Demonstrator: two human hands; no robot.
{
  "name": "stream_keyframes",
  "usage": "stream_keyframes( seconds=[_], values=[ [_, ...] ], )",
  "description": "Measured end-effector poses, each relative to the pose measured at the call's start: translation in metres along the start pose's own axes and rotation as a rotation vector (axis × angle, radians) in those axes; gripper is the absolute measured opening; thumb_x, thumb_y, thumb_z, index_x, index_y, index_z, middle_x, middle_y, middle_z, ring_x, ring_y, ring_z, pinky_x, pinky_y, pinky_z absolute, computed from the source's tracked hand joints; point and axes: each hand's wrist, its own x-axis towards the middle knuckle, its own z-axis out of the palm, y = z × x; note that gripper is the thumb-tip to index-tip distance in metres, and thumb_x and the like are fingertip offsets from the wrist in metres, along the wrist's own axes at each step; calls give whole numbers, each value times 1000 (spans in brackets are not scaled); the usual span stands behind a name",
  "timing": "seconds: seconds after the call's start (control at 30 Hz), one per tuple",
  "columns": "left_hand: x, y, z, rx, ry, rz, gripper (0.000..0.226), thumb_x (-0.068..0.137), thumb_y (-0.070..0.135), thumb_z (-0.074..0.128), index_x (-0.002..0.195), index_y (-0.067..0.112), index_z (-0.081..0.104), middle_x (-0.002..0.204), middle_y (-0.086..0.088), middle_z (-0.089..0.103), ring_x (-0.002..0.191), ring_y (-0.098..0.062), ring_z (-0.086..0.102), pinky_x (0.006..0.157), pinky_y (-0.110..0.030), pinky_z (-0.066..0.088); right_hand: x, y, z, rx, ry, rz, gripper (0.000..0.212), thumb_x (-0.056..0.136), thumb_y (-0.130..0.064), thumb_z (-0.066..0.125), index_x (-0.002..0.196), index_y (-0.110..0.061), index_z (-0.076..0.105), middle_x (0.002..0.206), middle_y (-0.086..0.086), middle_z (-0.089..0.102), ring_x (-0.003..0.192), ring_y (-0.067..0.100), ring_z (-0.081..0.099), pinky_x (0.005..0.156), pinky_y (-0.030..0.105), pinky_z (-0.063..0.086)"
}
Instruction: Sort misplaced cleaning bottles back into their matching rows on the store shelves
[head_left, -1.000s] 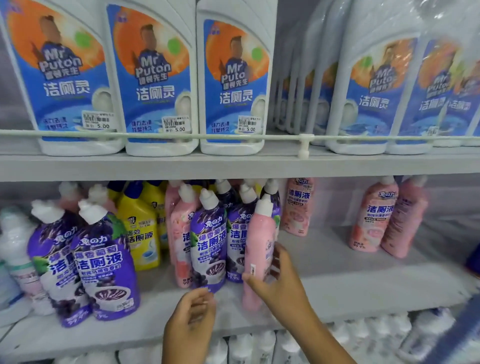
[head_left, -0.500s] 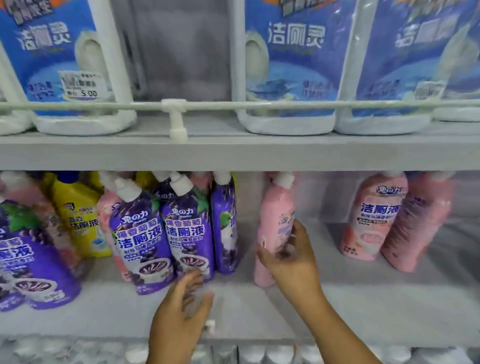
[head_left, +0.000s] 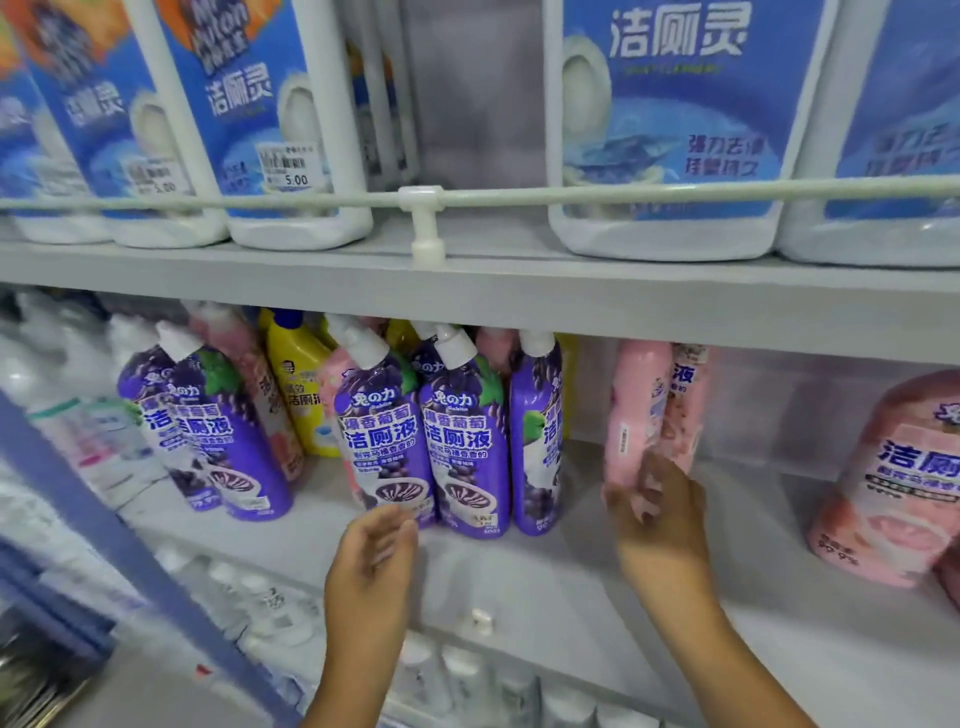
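Note:
My right hand (head_left: 657, 512) grips the lower part of a pink bottle (head_left: 636, 410) on the middle shelf, to the right of the purple row. Right behind it stands another pink bottle (head_left: 688, 405). A third, larger-looking pink bottle (head_left: 893, 483) stands at the far right. My left hand (head_left: 371, 566) hovers with relaxed fingers just in front of the purple grape bottles (head_left: 462, 441), holding nothing. More purple bottles (head_left: 208, 436) lean at the left, with a yellow bottle (head_left: 298, 384) and pink ones behind them.
The upper shelf carries big white jugs with blue labels (head_left: 670, 124) behind a guard rail (head_left: 675, 195). The middle shelf board (head_left: 779, 639) is bare between the pink bottles. White bottles (head_left: 457, 675) fill the shelf below. A blue upright (head_left: 104, 525) crosses at left.
My right hand has carried the pink bottle rightwards, away from the purple row to beside the other pink bottle. My left hand stayed open near the purple bottles. The camera moved closer.

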Motion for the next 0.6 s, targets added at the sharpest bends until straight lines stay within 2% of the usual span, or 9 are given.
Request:
stream_keyframes(
  seconds=[0.07,0.17,0.23,0.27,0.37,0.43,0.47,0.53,0.6],
  values=[
    [11,9,-17,-7,144,34,21,92,13,73,105,28,64,106,3,71,103,-24,68,79,-13,54,-19,-9,6,72,-22,-41,31,89,-6,72,114,-19,61,110,6,63,92,26,67,72,9,49],
    [35,20,-29,141,66,100,44,86,20,80,122,29,57,122,8,63,109,-4,63,89,-18,50,-22,-31,21,171,-191,-40,42,87,-2,74,123,-19,60,116,-1,69,106,15,68,79,5,47],
    [50,26,-27,144,-57,128,53,82,14,84,124,28,55,120,14,64,103,5,64,87,-15,53,-17,-43,36,200,-330,-85,59,83,4,76,132,-22,55,122,-10,69,113,1,65,85,7,48],
    [57,26,-25,141,-100,133,56,80,11,86,124,28,55,117,15,65,99,6,66,84,-16,55,-15,-46,45,192,-368,-96,67,82,8,76,136,-23,51,125,-11,68,116,0,64,86,9,50],
    [75,19,-22,222,-125,151,55,74,25,91,115,40,58,114,15,62,95,3,67,83,-28,58,-13,-43,61,200,-350,-98,82,74,9,82,139,-29,47,131,-11,66,121,7,64,93,23,54],
    [82,17,-26,268,-166,146,49,73,38,90,110,47,60,114,18,62,95,5,65,84,-30,57,-10,-41,62,151,-315,-75,89,68,-3,90,141,-30,46,134,-9,64,124,13,63,98,35,53],
    [86,16,-29,266,-196,138,49,73,43,89,112,48,60,113,18,66,95,4,67,84,-33,59,-9,-44,61,117,-292,-50,88,66,-8,91,139,-30,47,133,-7,65,123,16,63,97,37,53],
    [87,19,-39,294,-238,134,52,71,53,85,114,46,57,108,23,71,93,2,69,81,-39,60,-7,-44,61,76,-242,-40,73,71,-1,86,132,-23,53,119,-6,71,113,13,68,89,27,57],
    [85,23,-55,370,-234,171,55,68,64,79,110,43,53,102,25,71,89,0,69,76,-39,59,-14,-48,63,21,-191,-60,57,80,12,75,128,-11,56,97,-16,71,88,-10,65,71,7,50]
  ],
)
